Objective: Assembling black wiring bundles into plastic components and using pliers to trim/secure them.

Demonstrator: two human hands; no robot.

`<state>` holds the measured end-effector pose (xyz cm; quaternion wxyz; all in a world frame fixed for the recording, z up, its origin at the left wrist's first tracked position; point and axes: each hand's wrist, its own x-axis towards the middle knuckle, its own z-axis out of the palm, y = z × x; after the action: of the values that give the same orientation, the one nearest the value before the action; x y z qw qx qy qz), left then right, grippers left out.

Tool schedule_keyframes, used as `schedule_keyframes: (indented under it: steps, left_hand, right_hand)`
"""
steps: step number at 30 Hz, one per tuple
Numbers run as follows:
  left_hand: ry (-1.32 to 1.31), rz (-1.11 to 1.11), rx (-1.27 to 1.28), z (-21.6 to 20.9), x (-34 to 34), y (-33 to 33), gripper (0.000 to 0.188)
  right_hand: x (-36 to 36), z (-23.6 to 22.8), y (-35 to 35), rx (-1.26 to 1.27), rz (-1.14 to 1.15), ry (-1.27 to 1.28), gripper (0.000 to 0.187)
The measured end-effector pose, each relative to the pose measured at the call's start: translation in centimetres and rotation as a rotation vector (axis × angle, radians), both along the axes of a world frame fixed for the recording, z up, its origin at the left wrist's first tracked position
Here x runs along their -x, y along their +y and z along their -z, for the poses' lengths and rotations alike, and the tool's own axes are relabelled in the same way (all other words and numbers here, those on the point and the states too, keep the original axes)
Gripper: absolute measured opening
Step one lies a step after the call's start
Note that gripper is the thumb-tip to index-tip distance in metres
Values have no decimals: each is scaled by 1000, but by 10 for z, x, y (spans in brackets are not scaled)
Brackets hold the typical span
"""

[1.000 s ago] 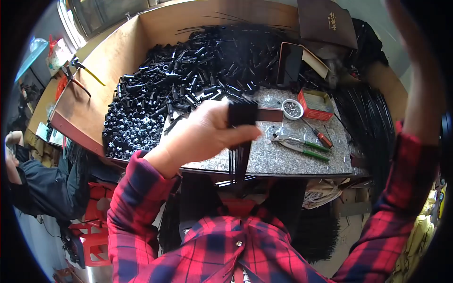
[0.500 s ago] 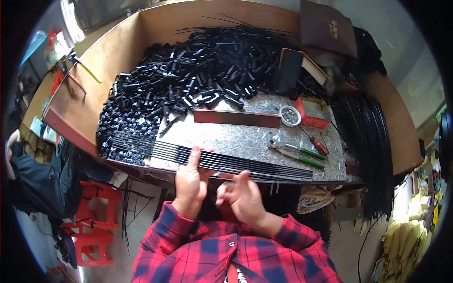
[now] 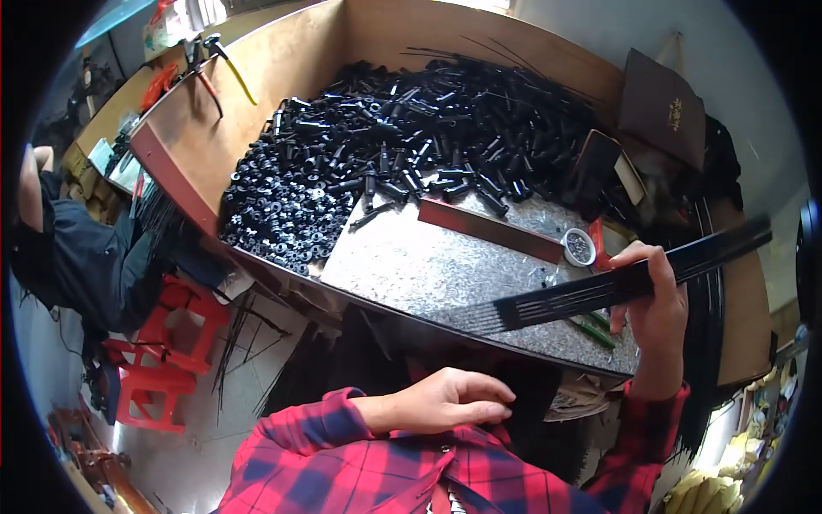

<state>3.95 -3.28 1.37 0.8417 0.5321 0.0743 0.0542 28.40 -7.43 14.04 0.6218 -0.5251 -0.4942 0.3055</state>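
Observation:
My right hand [image 3: 658, 300] is raised at the right side of the bench, its fingers wrapped round a bundle of thin black rods [image 3: 561, 300]. The rods slope up to the right, smeared by motion at both ends. In front of my chest, my left hand [image 3: 455, 401] holds nothing; its fingers are loosely bent, with the thumb apart. Below the bundle, on the speckled board [image 3: 385, 287], lie green-handled pliers [image 3: 591, 332], partly covered by the rods and my right hand. A reddish-brown bar [image 3: 488, 230] lies farther back on the board.
Black tubular parts [image 3: 428, 128] and small black ring-like pieces [image 3: 282, 206] are heaped inside the wooden bench wall [image 3: 295, 64]. A white cup of small bits [image 3: 579, 248] stands near the bar. Red stools [image 3: 158, 394] and a seated person's dark clothing [image 3: 86, 257] are at left.
The rods have been lifted off the board and moved right in my right hand. My left hand has let go of them and drawn back toward my chest. The view has shifted.

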Motion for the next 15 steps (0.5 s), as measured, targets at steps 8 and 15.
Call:
schedule_keyframes:
  steps: [8, 15]
  left_hand:
    - [-27, -59, -250, -25, 9, 11, 26]
    - [-104, -319, -463, -76, 20, 35, 25]
  right_hand:
    - [27, 49, 4, 312, -419, -565, 19]
    - [47, 96, 13, 517, -685, -503, 21]
